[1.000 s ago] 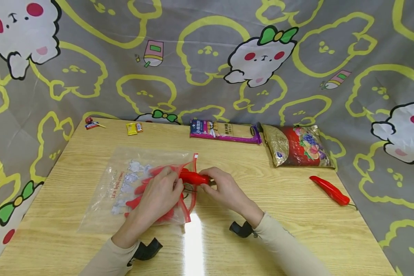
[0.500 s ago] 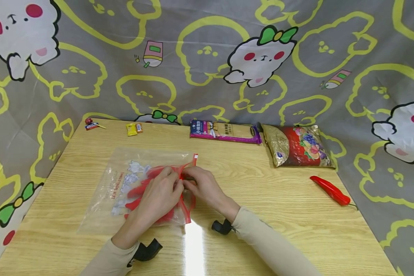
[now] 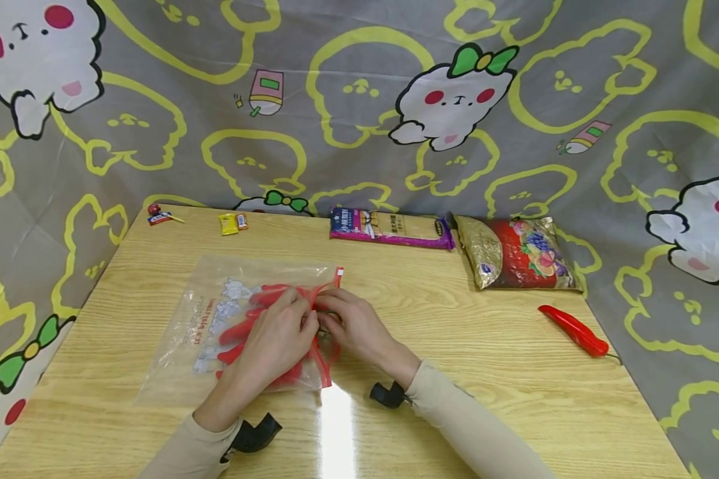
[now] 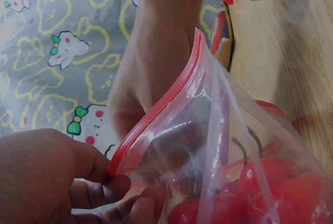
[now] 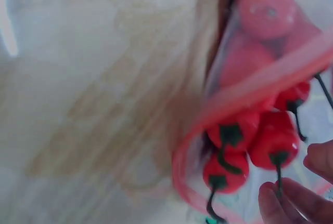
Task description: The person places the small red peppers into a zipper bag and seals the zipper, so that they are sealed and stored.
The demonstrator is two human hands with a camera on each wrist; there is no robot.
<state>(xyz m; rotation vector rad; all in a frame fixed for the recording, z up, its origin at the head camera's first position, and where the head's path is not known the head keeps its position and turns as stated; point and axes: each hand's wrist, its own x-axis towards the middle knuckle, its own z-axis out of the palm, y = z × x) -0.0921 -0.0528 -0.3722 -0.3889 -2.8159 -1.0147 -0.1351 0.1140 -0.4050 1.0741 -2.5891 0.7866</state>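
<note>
A clear zip bag with a red zip edge lies on the table, its mouth toward the right. Several red chili peppers with green stems show inside it. At the mouth, my left hand pinches the red edge between thumb and finger, as the left wrist view shows. My right hand reaches into the opening. In the right wrist view its fingertips are at the stem of one red chili pepper, which sits against the others in the bag.
A single red chili pepper lies near the table's right edge. Along the back are a purple-edged noodle pack, a gold and red bag, small yellow and blue wrapped sweets and a lollipop. A patterned cloth hangs behind.
My right hand has moved left to the bag's mouth, taking the chili pepper inside, and then stayed nearly still. The left hand keeps its grip on the edge.
</note>
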